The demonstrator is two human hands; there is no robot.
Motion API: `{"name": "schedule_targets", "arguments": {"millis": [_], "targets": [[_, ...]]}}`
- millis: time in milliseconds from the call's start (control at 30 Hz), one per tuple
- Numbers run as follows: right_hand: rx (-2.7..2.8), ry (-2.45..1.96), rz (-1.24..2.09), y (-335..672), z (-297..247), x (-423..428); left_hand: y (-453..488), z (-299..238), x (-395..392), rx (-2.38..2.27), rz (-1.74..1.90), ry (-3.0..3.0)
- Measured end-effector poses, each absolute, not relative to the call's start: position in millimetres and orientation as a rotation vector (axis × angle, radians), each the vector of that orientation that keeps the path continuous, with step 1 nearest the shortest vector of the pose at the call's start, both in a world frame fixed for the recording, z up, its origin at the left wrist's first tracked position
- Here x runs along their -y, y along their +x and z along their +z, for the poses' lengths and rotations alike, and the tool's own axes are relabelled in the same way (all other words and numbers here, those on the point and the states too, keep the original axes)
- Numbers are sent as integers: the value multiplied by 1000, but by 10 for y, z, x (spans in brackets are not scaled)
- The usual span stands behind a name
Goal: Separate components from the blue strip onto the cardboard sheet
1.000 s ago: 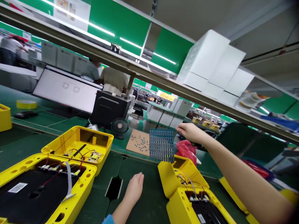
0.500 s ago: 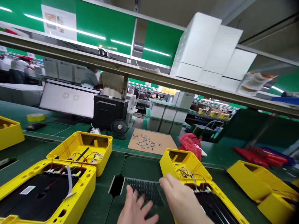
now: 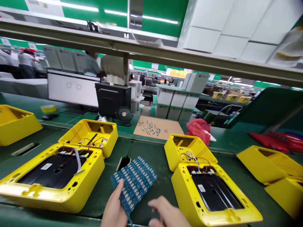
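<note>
My left hand (image 3: 115, 209) holds a blue panel of small circuit boards (image 3: 133, 180) by its near edge, tilted above the green belt (image 3: 151, 157). My right hand (image 3: 167, 213) hovers just right of the panel's near corner with fingers loosely curled and holds nothing I can see. An opened yellow housing (image 3: 203, 186) with a black insert and wires lies to the right of the hands. A second opened yellow housing (image 3: 61, 167) lies to the left.
A cardboard sheet (image 3: 158, 127) with small blue parts and a red bag (image 3: 198, 128) lie beyond the belt. A small fan (image 3: 124, 114), a black box and a monitor (image 3: 72, 88) stand behind. More yellow housings sit at far left and right. People stand in the background.
One second ago my right hand held the panel up over the far side of the belt. It came down to the belt, and now my left hand holds it close in front.
</note>
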State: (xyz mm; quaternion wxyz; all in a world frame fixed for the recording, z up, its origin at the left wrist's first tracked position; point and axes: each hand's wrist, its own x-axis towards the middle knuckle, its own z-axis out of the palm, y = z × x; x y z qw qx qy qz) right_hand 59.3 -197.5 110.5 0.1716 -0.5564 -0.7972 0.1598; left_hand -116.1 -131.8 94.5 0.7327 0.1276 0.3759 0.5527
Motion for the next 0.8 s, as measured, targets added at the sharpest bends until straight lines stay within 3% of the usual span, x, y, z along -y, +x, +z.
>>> {"name": "schedule_targets", "arguments": {"millis": [67, 400, 800], "targets": [[1987, -1623, 745, 751, 1213, 1944, -1259, 976, 1347, -865, 1235, 296], [1366, -1317, 1206, 771, 1045, 1719, -1392, 1183, 1547, -943, 1200, 331], [1085, -1173, 1322, 805, 1015, 1666, -1367, 1167, 1662, -785, 1025, 564]]}}
